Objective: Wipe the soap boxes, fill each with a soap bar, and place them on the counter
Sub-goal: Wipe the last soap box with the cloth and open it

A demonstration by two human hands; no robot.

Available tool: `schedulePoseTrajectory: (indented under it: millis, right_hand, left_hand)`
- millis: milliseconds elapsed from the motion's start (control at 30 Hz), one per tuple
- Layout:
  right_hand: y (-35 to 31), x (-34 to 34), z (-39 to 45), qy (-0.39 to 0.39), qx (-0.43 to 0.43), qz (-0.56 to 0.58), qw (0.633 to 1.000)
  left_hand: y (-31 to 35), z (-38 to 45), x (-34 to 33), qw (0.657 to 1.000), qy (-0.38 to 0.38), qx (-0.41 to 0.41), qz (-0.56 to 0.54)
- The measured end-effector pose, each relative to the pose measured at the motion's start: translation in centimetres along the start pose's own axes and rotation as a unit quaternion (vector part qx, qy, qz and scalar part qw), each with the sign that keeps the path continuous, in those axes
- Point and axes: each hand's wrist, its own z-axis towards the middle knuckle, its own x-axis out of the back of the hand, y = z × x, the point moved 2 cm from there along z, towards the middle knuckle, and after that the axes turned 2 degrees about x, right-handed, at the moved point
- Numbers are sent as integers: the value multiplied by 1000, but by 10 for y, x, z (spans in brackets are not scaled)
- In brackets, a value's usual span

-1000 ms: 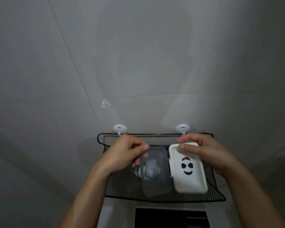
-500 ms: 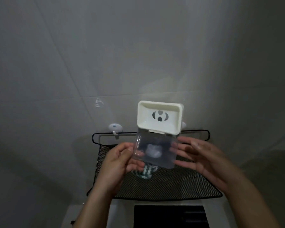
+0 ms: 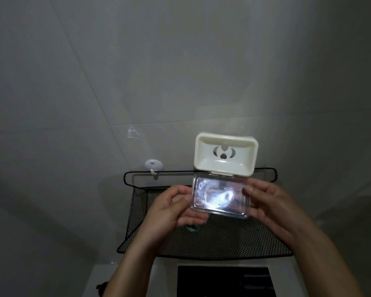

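Currently one soap box (image 3: pixel 222 179) is held open above the mesh rack (image 3: pixel 223 236), which hangs on the tiled wall (image 3: pixel 137 71) from a hook (image 3: pixel 153 165). Its white lid (image 3: pixel 225 156) stands tilted up above the rack's top rail, and its clear tray (image 3: pixel 221 197) faces the camera in front of the rack. The left hand (image 3: pixel 169 209) grips the tray's left edge, thumb in front and curled fingers (image 3: pixel 193 218) behind and beneath it. The right hand (image 3: pixel 272 202) holds the right edge, thumb on the rim and fingers passing behind the tray. Glare on the clear plastic hides the tray interior, so whether it holds a soap bar cannot be determined; none is plainly visible. A small dark-patterned item (image 3: pixel 192 227) lies on the rack just below the left hand; it cannot be identified. No cloth, loose soap bar or second box is visible. Judged status: the box is open and being inspected or readied, wiping is not confirmed, filling appears outstanding, and placement on the counter (image 3: pixel 124 275) below the rack is not yet done. Remaining steps likely apply to every box.
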Motion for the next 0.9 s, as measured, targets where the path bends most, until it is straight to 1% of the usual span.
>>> schedulePoseTrajectory:
  millis: [33,67,100,133,167,200,233,267,300,367,433,533,600,667,733,767,833,900]
  right_hand:
    - [-1,2,0,4,1,-2,1000]
    - [-3,4,-1,8,3,-4,1000]
    - [-4,6,-1,11,5,-3,1000]
    - [-5,8,-2,14,5,-1,1000]
    - [-6,9,-2,14,4,3,1000]
    - [-6,10,-3,12,1,8,1000]
    - [-5,10,-3,10,-2,10,1000]
    - [-4,10,-3,9,-6,9,1000]
    - [-3,10,-3,8,-8,7,1000]
    - [-1,10,-4,11,-11,8,1000]
    - [0,11,-5,13,-14,21,1000]
    - [1,12,-6,11,-20,40,999]
    - [1,12,-7,10,-19,41,999]
    - [0,13,-8,12,-15,40,999]
    - [0,14,-8,16,-11,40,999]
    - [-1,14,-8,18,-11,39,999]
    - [-1,14,-7,21,-13,33,999]
    - [-1,12,-5,20,-17,21,999]
  left_hand:
    - [-1,2,4,999,0,-4,38]
    - [-3,6,9,992,15,-22,122]
    - [-5,11,16,967,38,-46,249]
    - [-9,17,20,919,48,-62,387]
    - [-13,23,22,860,36,-65,505]
    - [-19,29,21,808,12,-64,585]
    - [-26,36,19,772,-18,-57,632]
    - [-34,42,16,752,-46,-47,655]
    - [-41,47,13,742,-65,-34,667]
    - [-50,54,11,731,-77,-14,678]
    - [-55,58,12,741,-63,-2,669]
    - [-57,59,16,777,-34,22,628]
    - [-53,56,23,810,2,45,585]
    - [-43,51,31,855,45,57,514]
    - [-31,41,38,904,91,57,414]
    - [-23,36,41,923,114,53,365]
    - [-7,25,45,946,150,41,285]
    - [10,15,48,957,181,24,224]
